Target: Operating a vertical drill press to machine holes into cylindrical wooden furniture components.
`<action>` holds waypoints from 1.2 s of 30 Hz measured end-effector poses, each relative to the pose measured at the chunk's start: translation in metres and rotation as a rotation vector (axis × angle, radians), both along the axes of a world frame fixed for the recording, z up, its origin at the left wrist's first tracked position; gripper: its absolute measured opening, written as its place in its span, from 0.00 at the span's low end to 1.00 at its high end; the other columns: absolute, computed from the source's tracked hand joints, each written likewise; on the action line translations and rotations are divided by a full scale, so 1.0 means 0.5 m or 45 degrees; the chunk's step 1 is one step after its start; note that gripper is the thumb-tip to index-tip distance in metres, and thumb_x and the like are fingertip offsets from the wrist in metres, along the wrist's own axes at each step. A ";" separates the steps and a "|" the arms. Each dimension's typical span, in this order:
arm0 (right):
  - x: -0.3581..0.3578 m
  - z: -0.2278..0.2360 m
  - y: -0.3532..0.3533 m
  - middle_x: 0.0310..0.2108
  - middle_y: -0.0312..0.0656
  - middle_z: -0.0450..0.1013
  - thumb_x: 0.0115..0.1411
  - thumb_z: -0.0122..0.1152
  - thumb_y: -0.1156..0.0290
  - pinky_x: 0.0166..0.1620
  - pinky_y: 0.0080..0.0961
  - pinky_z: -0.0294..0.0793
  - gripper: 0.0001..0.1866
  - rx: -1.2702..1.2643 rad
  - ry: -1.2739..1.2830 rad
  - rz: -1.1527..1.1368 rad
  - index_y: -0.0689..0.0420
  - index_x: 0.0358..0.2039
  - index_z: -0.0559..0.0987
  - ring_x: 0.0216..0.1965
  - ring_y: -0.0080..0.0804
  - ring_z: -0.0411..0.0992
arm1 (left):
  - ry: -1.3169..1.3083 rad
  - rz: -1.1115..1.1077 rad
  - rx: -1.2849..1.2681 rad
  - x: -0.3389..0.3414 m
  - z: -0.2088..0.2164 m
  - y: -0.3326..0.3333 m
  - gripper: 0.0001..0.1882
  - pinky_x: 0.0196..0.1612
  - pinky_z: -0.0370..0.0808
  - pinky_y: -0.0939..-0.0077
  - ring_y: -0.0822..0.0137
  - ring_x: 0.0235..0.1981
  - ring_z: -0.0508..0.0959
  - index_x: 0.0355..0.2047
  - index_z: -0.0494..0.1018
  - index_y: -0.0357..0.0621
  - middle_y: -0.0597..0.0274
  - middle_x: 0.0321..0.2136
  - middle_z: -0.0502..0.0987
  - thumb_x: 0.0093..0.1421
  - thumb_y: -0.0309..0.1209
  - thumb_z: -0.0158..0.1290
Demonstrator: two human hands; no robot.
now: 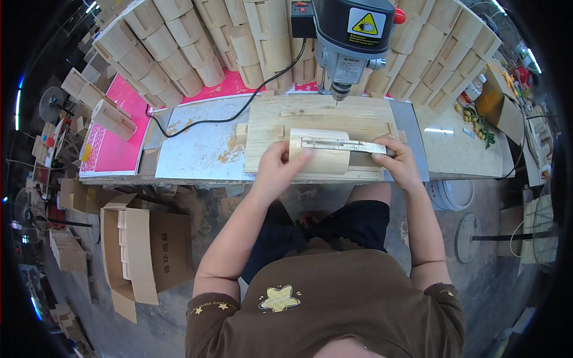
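Note:
A pale wooden piece with a rounded face (329,163) lies on the plank board (265,119), below the drill press (351,53). My left hand (279,168) grips its left end, the thumb pressed on the top face. In my right hand (400,162) is the right end of a narrow, pale slotted strip (365,147), pinched between thumb and fingers. The strip lies lengthwise across the wooden piece and reaches past its right end. What the strip is made of I cannot tell. Above and behind it hangs the drill chuck (340,92), apart from the wood.
Stacked wooden cylinders (161,51) line the back of the bench on both sides of the drill. A black cable (233,116) curves across the left. Another wooden piece (113,119) stands on the pink sheet (98,156). On the floor are an open carton (170,250) and a white bucket (456,194).

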State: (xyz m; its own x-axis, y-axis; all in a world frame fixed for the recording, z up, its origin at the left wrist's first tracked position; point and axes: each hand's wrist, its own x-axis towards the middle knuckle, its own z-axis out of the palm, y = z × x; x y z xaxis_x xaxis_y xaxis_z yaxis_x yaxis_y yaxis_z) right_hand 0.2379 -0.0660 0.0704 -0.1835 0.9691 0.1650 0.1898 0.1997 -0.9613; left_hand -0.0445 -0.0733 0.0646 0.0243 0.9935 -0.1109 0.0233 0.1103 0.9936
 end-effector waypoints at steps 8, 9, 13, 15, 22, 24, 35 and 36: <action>0.055 -0.048 0.093 0.31 0.40 0.71 0.44 0.66 0.77 0.39 0.22 0.68 0.16 0.317 -0.385 -0.215 0.63 0.36 0.76 0.34 0.29 0.69 | 0.530 -0.062 0.555 0.066 -0.090 0.050 0.33 0.47 0.69 0.70 0.60 0.40 0.73 0.47 0.66 0.34 0.52 0.36 0.73 0.39 0.30 0.65; 0.057 -0.051 0.109 0.31 0.40 0.71 0.44 0.66 0.77 0.39 0.22 0.68 0.16 0.312 -0.387 -0.212 0.63 0.36 0.76 0.34 0.29 0.69 | 0.641 -0.050 0.667 0.075 -0.089 0.057 0.34 0.48 0.68 0.68 0.57 0.42 0.72 0.47 0.66 0.35 0.50 0.37 0.73 0.38 0.30 0.65; 0.045 -0.055 0.164 0.30 0.41 0.72 0.44 0.67 0.76 0.40 0.22 0.68 0.17 0.311 -0.468 -0.338 0.63 0.37 0.76 0.35 0.30 0.70 | 0.722 0.122 0.804 0.090 -0.134 0.103 0.38 0.47 0.66 0.64 0.53 0.42 0.68 0.48 0.66 0.37 0.51 0.36 0.70 0.33 0.32 0.67; 0.031 -0.056 0.184 0.30 0.41 0.72 0.44 0.67 0.76 0.40 0.22 0.68 0.17 0.361 -0.459 -0.300 0.63 0.37 0.77 0.35 0.31 0.70 | 0.965 0.190 0.838 0.073 -0.145 0.125 0.40 0.47 0.62 0.62 0.55 0.41 0.67 0.49 0.67 0.41 0.54 0.35 0.71 0.31 0.35 0.68; 0.001 -0.050 0.181 0.37 0.37 0.71 0.46 0.66 0.76 0.43 0.21 0.67 0.20 0.185 -0.308 -0.223 0.60 0.42 0.74 0.39 0.27 0.68 | 1.054 0.060 0.684 0.021 -0.140 0.142 0.34 0.45 0.57 0.65 0.62 0.37 0.67 0.45 0.72 0.49 0.67 0.30 0.72 0.34 0.37 0.66; 0.012 0.004 0.189 0.40 0.35 0.70 0.49 0.63 0.74 0.44 0.21 0.66 0.22 0.152 -0.026 -0.182 0.56 0.46 0.70 0.41 0.24 0.67 | 1.054 0.034 0.695 0.012 -0.142 0.143 0.31 0.44 0.56 0.66 0.64 0.37 0.67 0.45 0.72 0.51 0.69 0.27 0.71 0.36 0.37 0.65; -0.066 0.328 0.256 0.23 0.50 0.71 0.59 0.49 0.59 0.33 0.30 0.68 0.17 0.785 -0.568 -0.573 0.63 0.27 0.74 0.27 0.37 0.70 | 1.015 0.018 0.683 0.020 -0.147 0.147 0.24 0.42 0.59 0.67 0.63 0.34 0.70 0.38 0.74 0.51 0.67 0.25 0.70 0.38 0.35 0.64; -0.062 0.325 0.231 0.24 0.47 0.71 0.59 0.50 0.61 0.32 0.25 0.66 0.15 0.817 -0.689 -0.642 0.62 0.31 0.75 0.27 0.30 0.68 | 0.999 -0.015 0.657 0.018 -0.151 0.148 0.28 0.42 0.58 0.67 0.63 0.34 0.69 0.44 0.72 0.51 0.67 0.25 0.69 0.39 0.36 0.64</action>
